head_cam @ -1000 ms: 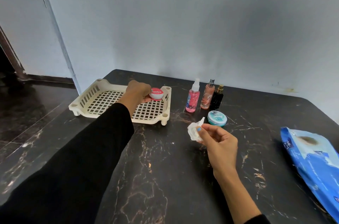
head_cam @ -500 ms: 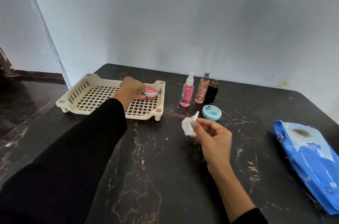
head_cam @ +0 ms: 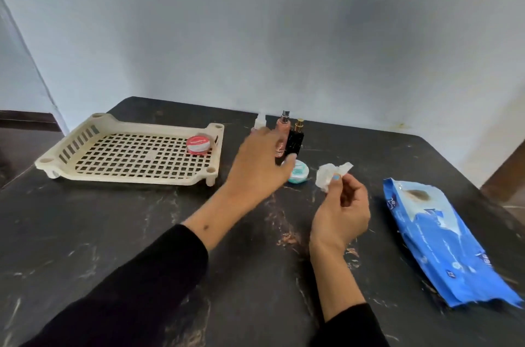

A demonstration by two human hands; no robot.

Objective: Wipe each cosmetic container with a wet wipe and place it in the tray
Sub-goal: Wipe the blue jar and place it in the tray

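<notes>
A small red-lidded jar (head_cam: 198,144) lies in the far right corner of the cream slatted tray (head_cam: 85,142). My left hand (head_cam: 260,165) hovers empty and blurred in front of the bottles, fingers loosely spread, above a round teal-lidded jar (head_cam: 299,175). Behind it stand a peach spray bottle (head_cam: 283,135) and a black bottle with a gold cap (head_cam: 296,139); the pink spray bottle (head_cam: 260,119) shows only its white top. My right hand (head_cam: 339,210) pinches a crumpled white wet wipe (head_cam: 331,174) a little right of the teal jar.
A blue pack of wet wipes (head_cam: 443,238) lies at the right on the black marble table (head_cam: 113,233). A pale wall rises just behind the bottles. The table's left edge drops to a dark floor.
My left hand has let go of the red-lidded jar in the tray and swung right to the bottles. The right hand with the wipe has hardly moved.
</notes>
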